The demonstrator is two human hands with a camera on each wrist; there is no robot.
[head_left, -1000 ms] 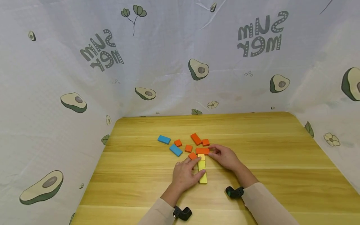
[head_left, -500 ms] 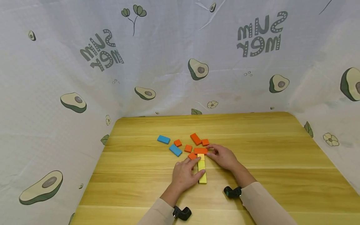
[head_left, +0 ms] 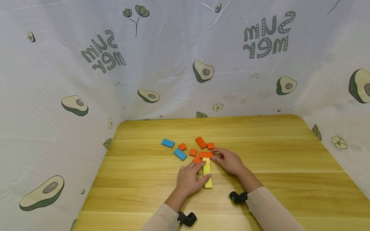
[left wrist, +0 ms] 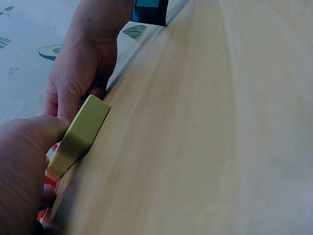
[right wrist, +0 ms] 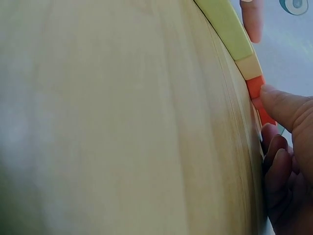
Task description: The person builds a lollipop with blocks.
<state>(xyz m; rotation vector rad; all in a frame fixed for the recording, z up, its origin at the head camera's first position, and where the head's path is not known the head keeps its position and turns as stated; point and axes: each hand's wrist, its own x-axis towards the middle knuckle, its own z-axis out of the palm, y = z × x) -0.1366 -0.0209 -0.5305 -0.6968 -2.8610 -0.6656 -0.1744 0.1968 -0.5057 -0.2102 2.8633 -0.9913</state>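
Observation:
In the head view, several flat building blocks lie on a wooden table. A long yellow block point(head_left: 207, 176) runs away from the person, with a small pale-yellow block point(head_left: 206, 161) at its far end. Across that end lies a long orange-red block point(head_left: 205, 155), making a T shape. My left hand point(head_left: 189, 181) rests on the yellow pieces: index fingertip on the small one, thumb on the long one. With thumb and index finger, my right hand point(head_left: 229, 161) pinches the right end of the long orange-red block. In the right wrist view its thumb lies against this orange-red block point(right wrist: 255, 87).
A small orange-red block point(head_left: 197, 160) lies beside the left fingertips, another point(head_left: 193, 152) just beyond. Farther back are a tilted orange-red block point(head_left: 200, 142), a small one point(head_left: 210, 146) and two blue blocks point(head_left: 180, 154). A printed curtain point(head_left: 173, 64) surrounds the table point(head_left: 260, 134).
My right hand has slid the long orange-red block a little to the left, across the end of the pale-yellow block. My left hand has stayed on the yellow pieces.

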